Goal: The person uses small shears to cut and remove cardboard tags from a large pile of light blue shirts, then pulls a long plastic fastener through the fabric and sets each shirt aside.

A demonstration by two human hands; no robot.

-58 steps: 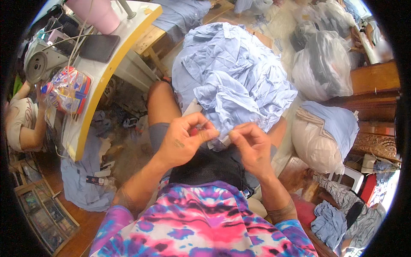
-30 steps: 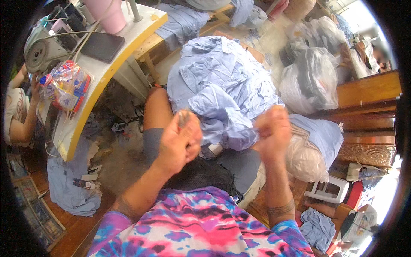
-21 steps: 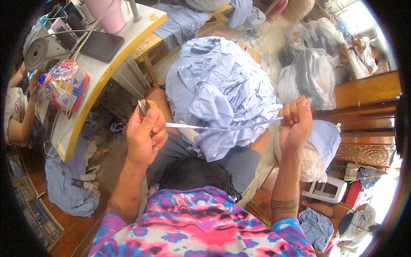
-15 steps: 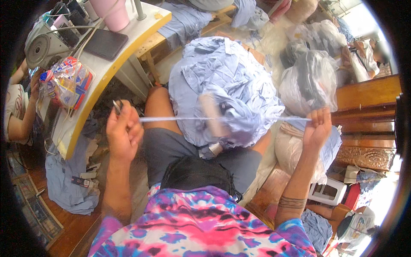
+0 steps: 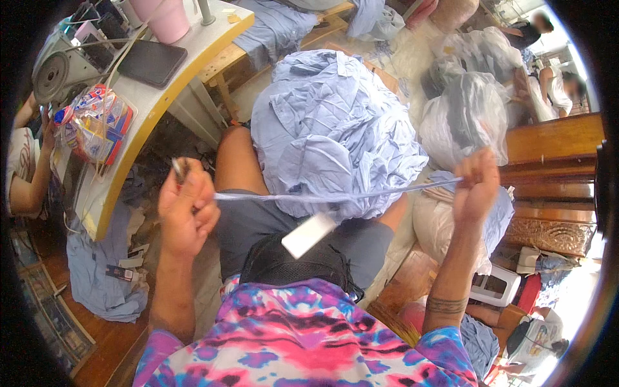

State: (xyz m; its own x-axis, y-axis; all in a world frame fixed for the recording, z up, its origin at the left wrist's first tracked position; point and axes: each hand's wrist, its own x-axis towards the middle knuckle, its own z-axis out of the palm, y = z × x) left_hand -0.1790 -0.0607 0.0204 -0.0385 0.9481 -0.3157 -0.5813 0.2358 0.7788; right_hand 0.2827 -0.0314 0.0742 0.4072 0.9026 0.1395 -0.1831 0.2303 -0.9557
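Note:
Between my two raised hands a light blue cloth (image 5: 335, 197) is stretched sideways, seen as a thin band that sags slightly. My left hand (image 5: 187, 213) is closed on its left end and also holds a small tool with a metal tip (image 5: 176, 168), perhaps thread snips; most of it is hidden by the fingers. The right end is gripped by the closed fingers of my right hand (image 5: 476, 184). A blurred white tag (image 5: 308, 237) is just below the band, over my lap. Beyond the cloth, a large heap of crumpled light blue garments (image 5: 329, 122) lies between my knees.
To the left stands a yellow-edged table (image 5: 164, 97) with a sewing machine (image 5: 55, 77), a dark flat tablet-like object (image 5: 153, 62), a pink container (image 5: 164, 19) and a colourful plastic package (image 5: 97, 122). Filled plastic bags (image 5: 464, 122) sit at the right. Other people are at the sides.
The blurred tag has swung from above the heap down toward my lap. The cloth has gone from nearly straight to a slight sag. My right hand is slightly higher.

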